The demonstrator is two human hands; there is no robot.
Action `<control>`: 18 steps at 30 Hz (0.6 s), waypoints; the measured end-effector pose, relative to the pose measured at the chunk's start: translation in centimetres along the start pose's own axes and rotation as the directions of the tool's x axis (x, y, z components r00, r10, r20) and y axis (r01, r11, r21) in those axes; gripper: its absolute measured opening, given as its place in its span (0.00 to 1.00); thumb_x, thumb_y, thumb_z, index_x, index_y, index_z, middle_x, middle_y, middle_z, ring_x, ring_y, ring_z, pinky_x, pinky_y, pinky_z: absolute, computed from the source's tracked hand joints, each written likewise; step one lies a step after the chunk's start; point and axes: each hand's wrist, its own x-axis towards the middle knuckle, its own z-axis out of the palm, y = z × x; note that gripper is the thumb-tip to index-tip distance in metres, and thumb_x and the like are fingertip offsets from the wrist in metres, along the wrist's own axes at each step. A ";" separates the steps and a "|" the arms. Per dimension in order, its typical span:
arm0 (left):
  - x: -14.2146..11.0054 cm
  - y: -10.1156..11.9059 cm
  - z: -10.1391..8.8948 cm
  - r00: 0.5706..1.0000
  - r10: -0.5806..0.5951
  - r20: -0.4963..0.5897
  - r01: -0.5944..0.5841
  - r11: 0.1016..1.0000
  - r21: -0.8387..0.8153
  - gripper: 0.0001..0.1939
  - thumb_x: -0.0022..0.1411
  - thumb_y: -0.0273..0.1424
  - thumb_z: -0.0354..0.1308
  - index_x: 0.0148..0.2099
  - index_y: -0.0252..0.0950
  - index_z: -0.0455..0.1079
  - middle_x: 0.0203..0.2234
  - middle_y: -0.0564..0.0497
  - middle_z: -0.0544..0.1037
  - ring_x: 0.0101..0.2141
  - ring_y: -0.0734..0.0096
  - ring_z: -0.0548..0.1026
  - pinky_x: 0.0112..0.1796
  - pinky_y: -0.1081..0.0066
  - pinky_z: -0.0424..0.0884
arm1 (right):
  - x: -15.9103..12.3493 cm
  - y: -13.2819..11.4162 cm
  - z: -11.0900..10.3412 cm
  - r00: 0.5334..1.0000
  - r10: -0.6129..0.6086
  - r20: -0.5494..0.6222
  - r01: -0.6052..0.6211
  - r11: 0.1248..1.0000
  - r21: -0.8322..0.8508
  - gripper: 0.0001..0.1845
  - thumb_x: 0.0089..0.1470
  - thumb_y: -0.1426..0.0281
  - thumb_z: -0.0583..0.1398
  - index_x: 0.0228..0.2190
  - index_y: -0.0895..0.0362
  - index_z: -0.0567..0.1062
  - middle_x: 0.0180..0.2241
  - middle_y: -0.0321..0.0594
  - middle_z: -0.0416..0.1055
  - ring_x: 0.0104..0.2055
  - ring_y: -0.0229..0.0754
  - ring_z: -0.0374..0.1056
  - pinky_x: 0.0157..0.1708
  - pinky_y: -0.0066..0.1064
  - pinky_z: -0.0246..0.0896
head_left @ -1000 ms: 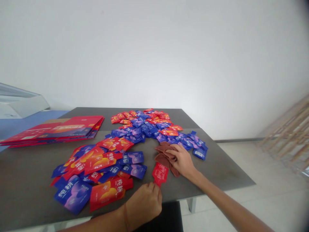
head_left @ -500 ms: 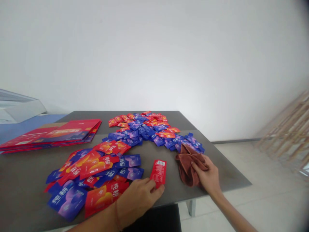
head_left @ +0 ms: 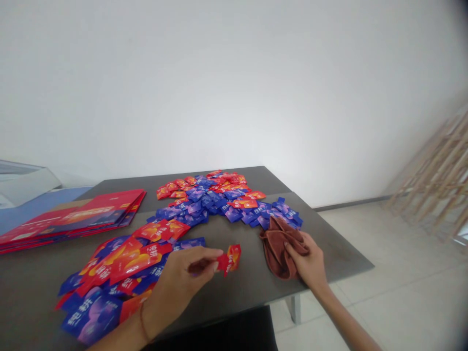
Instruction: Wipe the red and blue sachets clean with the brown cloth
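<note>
Between thumb and forefinger, my left hand (head_left: 186,278) pinches one end of a small red sachet (head_left: 233,258), its orange printed face showing. To the left, partly behind that hand and forearm, lies a heap of red and blue sachets (head_left: 126,258). My right hand (head_left: 309,261) is closed on a folded brown cloth (head_left: 281,248) near the right side of the table. The cloth's far tip reaches the edge of a second spread of sachets (head_left: 215,197), which curves across the middle and back of the tabletop.
Flat red and blue printed cardboard packs (head_left: 76,217) are stacked at left on the dark table (head_left: 329,248). Behind them, a white open box (head_left: 27,185) rests on a blue surface. Wooden slats (head_left: 435,170) lean by the white wall at right.
My left hand has lifted the red sachet and turned it from its text side to its picture side. The view has tilted slightly. My right hand keeps its hold on the cloth.
</note>
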 end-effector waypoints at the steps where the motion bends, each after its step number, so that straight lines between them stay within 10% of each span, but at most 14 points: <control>1: -0.1 -0.3 0.2 0.996 -0.089 -0.011 0.087 0.993 -0.080 0.10 0.69 0.35 0.62 0.49 0.37 0.79 0.37 0.49 0.84 0.37 0.65 0.83 0.40 0.69 0.79 | 0.0 0.0 0.0 1.000 -0.005 0.003 0.005 1.000 0.000 0.17 0.55 0.58 0.66 0.43 0.54 0.83 0.47 0.46 0.80 0.49 0.52 0.76 0.55 0.46 0.70; 10: -3.5 -3.7 4.6 0.912 -0.339 0.231 0.391 0.889 -0.239 0.21 0.64 0.30 0.60 0.56 0.38 0.57 0.33 0.55 0.78 0.29 0.67 0.82 0.30 0.72 0.76 | -0.1 0.0 -0.1 0.998 -0.061 0.018 0.061 0.998 -0.019 0.15 0.57 0.60 0.66 0.43 0.54 0.84 0.48 0.46 0.79 0.51 0.51 0.75 0.55 0.46 0.70; 13: -4.0 -2.8 5.5 0.947 -0.229 0.225 0.197 0.968 0.155 0.23 0.64 0.24 0.62 0.59 0.38 0.61 0.40 0.50 0.79 0.34 0.68 0.82 0.34 0.72 0.76 | 0.0 -0.2 0.0 0.997 -0.075 0.032 0.076 0.997 -0.031 0.15 0.58 0.60 0.65 0.43 0.54 0.84 0.49 0.46 0.79 0.51 0.51 0.75 0.55 0.46 0.70; 18: -4.9 -1.3 5.5 0.946 -0.062 0.319 -0.202 0.657 0.726 0.17 0.64 0.21 0.63 0.54 0.39 0.74 0.45 0.46 0.81 0.42 0.59 0.82 0.36 0.69 0.77 | -0.1 -0.4 0.1 0.988 -0.128 0.081 0.136 0.986 -0.097 0.15 0.58 0.60 0.65 0.44 0.54 0.84 0.50 0.48 0.78 0.53 0.53 0.75 0.56 0.48 0.70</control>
